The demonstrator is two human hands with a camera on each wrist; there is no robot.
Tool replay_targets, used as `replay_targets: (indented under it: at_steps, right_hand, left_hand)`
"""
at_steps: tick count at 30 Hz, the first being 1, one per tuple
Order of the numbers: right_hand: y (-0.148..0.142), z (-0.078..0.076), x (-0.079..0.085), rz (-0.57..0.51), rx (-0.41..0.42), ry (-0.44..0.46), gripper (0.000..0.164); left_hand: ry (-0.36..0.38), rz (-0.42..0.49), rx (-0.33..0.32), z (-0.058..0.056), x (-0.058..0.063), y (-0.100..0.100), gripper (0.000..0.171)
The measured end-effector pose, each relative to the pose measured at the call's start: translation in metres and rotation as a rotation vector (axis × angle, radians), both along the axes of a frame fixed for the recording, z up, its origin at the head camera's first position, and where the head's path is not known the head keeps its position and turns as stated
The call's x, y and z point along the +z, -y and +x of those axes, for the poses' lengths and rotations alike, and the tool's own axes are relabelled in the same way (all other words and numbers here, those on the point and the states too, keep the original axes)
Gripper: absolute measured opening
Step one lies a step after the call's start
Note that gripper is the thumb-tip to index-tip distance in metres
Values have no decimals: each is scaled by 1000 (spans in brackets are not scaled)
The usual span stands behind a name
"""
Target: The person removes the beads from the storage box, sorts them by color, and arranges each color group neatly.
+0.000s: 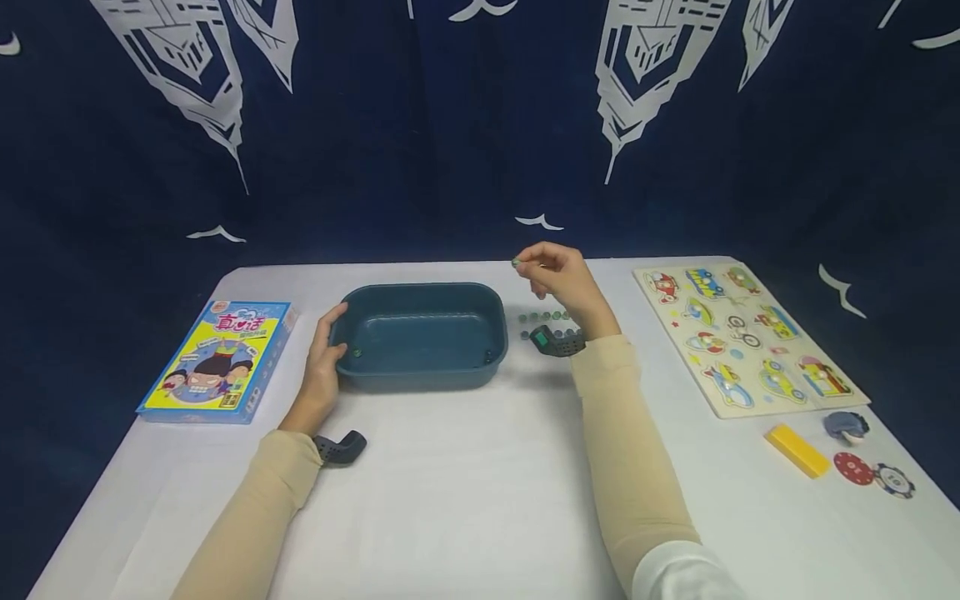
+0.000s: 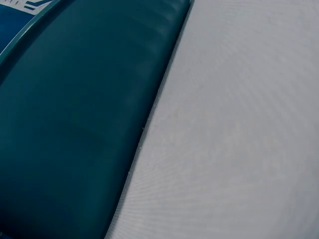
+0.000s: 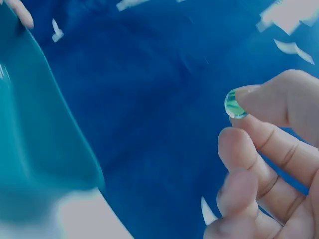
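Observation:
A teal plastic tub (image 1: pixel 420 382) sits on the white table, with small glass marbles in its left (image 1: pixel 357 353) and right corners. My left hand (image 1: pixel 321 375) grips the tub's left end, thumb at the near corner and fingers along the outer wall. In the left wrist view the tub's side wall (image 2: pixel 84 114) fills the left part, while the hand is out of sight. Up beyond the tub's right end, my right hand (image 1: pixel 562 279) pinches a clear-green marble (image 3: pixel 232 105) between thumb and index finger. Below that hand, several marbles (image 1: pixel 545 316) lie in rows on the table, partly hidden by the wrist camera.
On the left lies a blue and yellow game box (image 1: pixel 210 362). A wooden picture puzzle board (image 1: pixel 750 337) lies on the right. Near it are a yellow block (image 1: pixel 797 451), a grey-blue object (image 1: pixel 846 426), a red chip (image 1: pixel 853 468) and a black-and-white chip (image 1: pixel 895 481). A dark blue curtain (image 1: pixel 420 167) hangs behind.

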State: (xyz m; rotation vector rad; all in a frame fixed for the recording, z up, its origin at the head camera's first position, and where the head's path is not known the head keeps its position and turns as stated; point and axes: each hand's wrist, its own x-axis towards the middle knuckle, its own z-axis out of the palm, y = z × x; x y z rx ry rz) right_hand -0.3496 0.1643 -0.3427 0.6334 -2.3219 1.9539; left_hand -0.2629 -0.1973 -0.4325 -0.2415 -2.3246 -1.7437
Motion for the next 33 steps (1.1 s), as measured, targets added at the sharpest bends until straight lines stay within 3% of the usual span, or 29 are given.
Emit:
replay_targets:
  at_steps: [5,10,17,24,33]
  right_hand:
    - [-32,0,-20,-8,-149,101,8]
    - [-51,-1,-37,8,-246,158,7]
    - [-76,-1,-60,98,-324,283,16]
    - [-90,0,-75,157,-351,325,24]
    - [-90,-4,-83,435,-482,300,27]
  left_hand:
    - [15,-17,2,1,1,1,68]
    - [-4,17,9,0,2,1,69]
    - [-5,13,14,1,1,3,70]
    - [-8,4,14,0,0,3,70]
    - [-11,-13,6,-1,-1,0,69]
